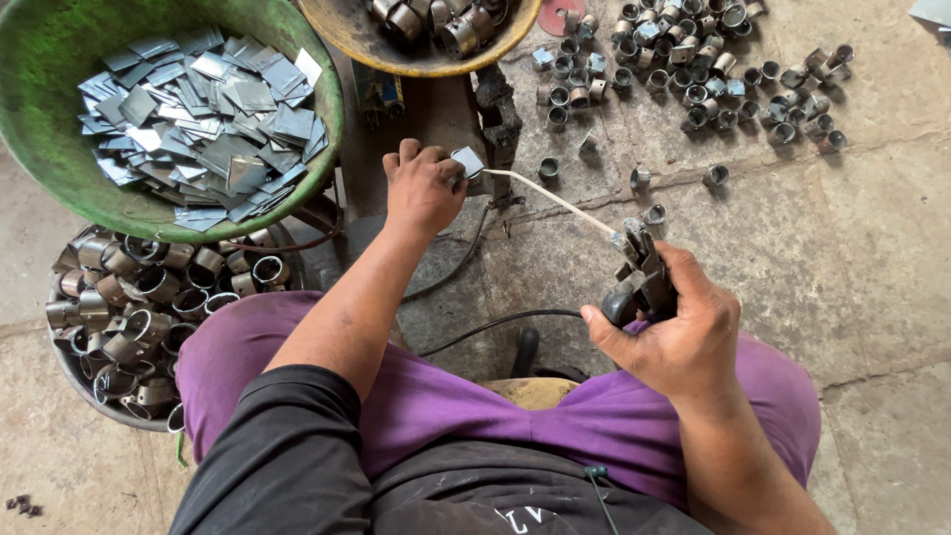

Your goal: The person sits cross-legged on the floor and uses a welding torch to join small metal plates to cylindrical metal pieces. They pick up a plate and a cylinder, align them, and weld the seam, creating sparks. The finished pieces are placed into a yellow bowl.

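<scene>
Pinning a small square metal plate (467, 160) against the dark workpiece stand, my left hand (423, 188) is pressing it with the fingertips, just below the yellow bowl (342, 30) of metal rings. I'm gripping the dark electrode holder (642, 282) tightly in my right hand (674, 332), its pale welding rod (555, 198) reaching up-left and touching the plate's edge. I'm sitting with the green bowl (40, 59) of cut plates on my left, a basin of tube pieces (139, 317) beneath it, and finished rings (693, 69) scattered across the stone floor.
</scene>
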